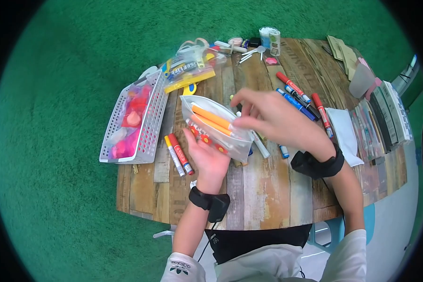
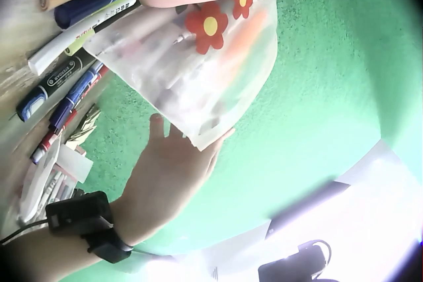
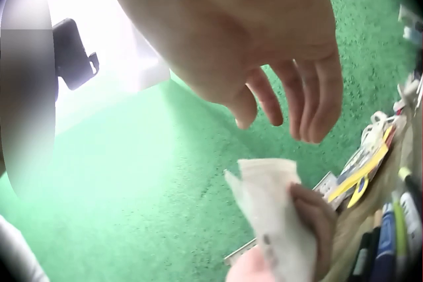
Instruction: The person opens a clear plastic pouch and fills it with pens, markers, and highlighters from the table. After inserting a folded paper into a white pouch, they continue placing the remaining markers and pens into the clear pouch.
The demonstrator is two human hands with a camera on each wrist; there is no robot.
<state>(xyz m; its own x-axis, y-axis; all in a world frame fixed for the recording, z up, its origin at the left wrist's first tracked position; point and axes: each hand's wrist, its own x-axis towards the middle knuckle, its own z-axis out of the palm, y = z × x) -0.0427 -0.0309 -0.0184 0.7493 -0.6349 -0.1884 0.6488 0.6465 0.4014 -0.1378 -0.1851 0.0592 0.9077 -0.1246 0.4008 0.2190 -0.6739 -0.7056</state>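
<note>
A translucent white pouch [image 1: 239, 149] with red flowers [image 2: 210, 27] on it has its mouth open, and orange pens [image 1: 211, 116] lie inside. My left hand [image 1: 208, 159] holds the pouch from below, with fingers and thumb on its two sides, as the right wrist view shows. Over the right end of the pouch's mouth is my right hand [image 1: 279, 120], fingers loosely bent. Between that hand [image 3: 264, 37] and the pouch [image 3: 281, 222] there is a gap in the right wrist view, and nothing shows in its fingers.
Left of the pouch stands a white perforated basket [image 1: 149, 127]; a yellow-edged zip bag [image 1: 190, 75] lies behind. Red and yellow markers [image 1: 178, 152] lie near my left hand. Several markers [image 1: 296, 101], a white pouch [image 1: 344, 131] and upright books [image 1: 387, 113] are at the right.
</note>
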